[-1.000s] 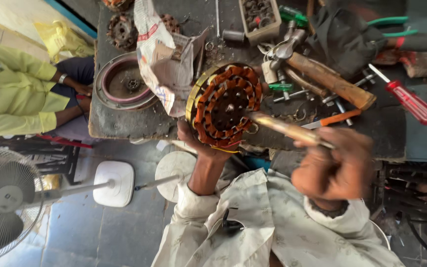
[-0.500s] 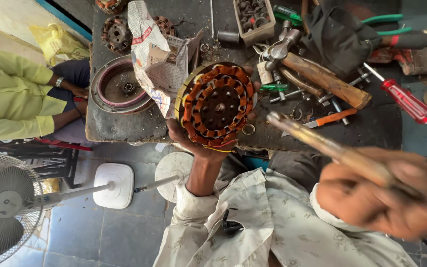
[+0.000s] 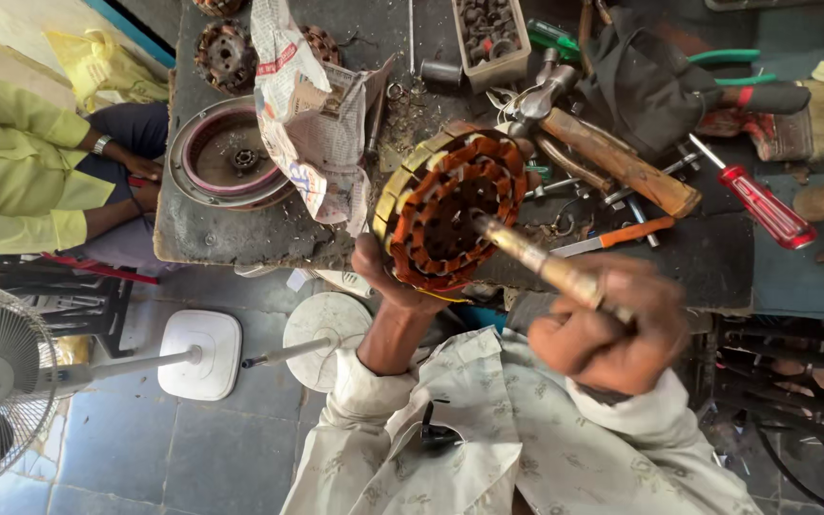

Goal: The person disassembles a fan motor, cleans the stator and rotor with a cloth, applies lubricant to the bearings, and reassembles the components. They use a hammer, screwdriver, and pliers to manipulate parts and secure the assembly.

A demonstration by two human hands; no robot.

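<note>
Single head-worn view: looks steeply down, close over the workbench [image 3: 240, 238]; floor visible beside the bench's near edge.

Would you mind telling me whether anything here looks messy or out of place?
Yes: a crumpled newspaper lies heaped on the dark workbench, with small grit and metal bits scattered beside it; tools lie jumbled further right.
</note>
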